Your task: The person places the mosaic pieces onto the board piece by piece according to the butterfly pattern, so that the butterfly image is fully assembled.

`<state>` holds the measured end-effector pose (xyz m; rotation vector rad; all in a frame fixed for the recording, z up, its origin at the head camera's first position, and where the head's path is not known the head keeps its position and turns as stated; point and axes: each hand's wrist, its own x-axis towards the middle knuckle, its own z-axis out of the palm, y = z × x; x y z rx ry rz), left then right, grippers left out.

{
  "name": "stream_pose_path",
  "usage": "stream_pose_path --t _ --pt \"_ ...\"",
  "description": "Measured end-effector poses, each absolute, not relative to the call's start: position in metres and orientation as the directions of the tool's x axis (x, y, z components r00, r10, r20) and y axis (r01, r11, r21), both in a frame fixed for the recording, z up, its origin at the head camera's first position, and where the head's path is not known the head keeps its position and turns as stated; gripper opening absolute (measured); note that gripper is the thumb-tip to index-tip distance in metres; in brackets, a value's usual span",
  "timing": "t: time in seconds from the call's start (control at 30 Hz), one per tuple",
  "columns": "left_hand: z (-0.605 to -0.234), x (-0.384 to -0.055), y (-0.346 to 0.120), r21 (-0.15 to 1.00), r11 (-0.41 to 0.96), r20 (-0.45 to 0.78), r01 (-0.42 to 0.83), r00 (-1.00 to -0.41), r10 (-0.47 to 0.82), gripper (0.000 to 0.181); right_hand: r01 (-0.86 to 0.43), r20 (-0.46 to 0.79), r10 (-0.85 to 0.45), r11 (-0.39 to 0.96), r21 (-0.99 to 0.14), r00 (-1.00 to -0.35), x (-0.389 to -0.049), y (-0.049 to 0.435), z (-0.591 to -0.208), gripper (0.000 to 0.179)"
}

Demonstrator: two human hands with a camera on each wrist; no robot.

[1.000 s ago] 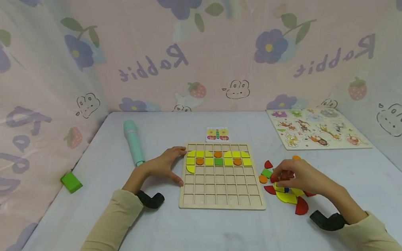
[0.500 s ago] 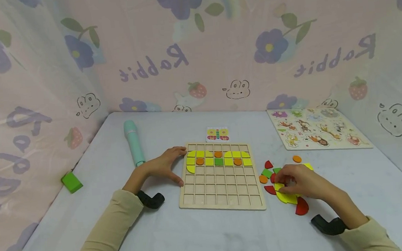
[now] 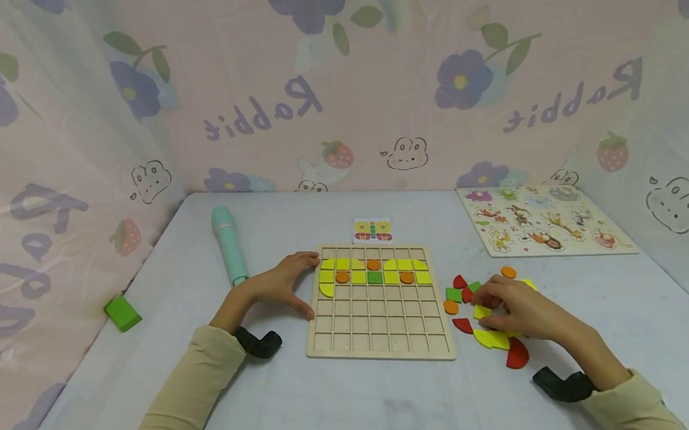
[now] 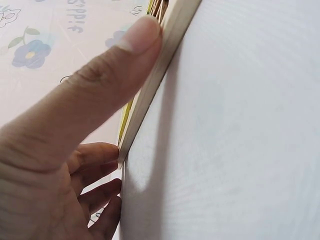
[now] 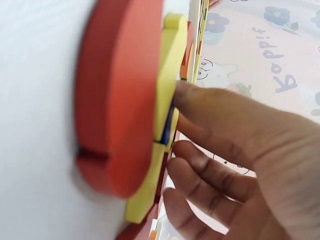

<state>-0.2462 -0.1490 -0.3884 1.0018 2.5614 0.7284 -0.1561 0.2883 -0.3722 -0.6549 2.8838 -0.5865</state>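
Note:
My left hand (image 3: 279,285) rests at the left edge of a wooden grid board (image 3: 378,318), thumb and fingers spread wide along it. In the left wrist view, its thumb (image 4: 142,37) lies against the board's side. Yellow, orange and green pieces fill part of the board's upper rows. To the right, my right hand (image 3: 525,308) is over a pile of loose pieces, with a small yellow piece (image 3: 481,311) between its thumb and index finger. The right wrist view shows the thumb (image 5: 200,102) close against yellow and blue pieces, a red piece (image 5: 130,100) large in front.
A pattern card (image 3: 373,229) lies behind the board. An animal puzzle board (image 3: 548,221) is at the back right. A mint-coloured microphone-like thing (image 3: 228,245) lies at the left, a green block (image 3: 123,312) farther out. Red quarter pieces (image 3: 517,353) surround the pile.
My right hand's fingers shift among the pieces, and the small yellow piece moves slightly up and right, away from the other yellow ones. A green piece slides slightly left. My left hand stays put.

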Motion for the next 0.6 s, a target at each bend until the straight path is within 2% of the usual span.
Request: stream_pose_path --t 0.47,0.6 --pt "-0.388 -0.246 -0.149 0.557 0.629 -0.086 0.542 -0.716 0.693 0.102 -0.406 -0.022 -0.439 0.847 -0.344 -0.898 -0.157 0.290 -0.369 0.025" --pt "-0.390 -0.247 -0.150 0.558 0.629 -0.088 0.541 -0.716 0.693 0.102 -0.410 0.021 -0.431 0.840 -0.356 -0.902 -0.160 0.279 -0.364 0.024"
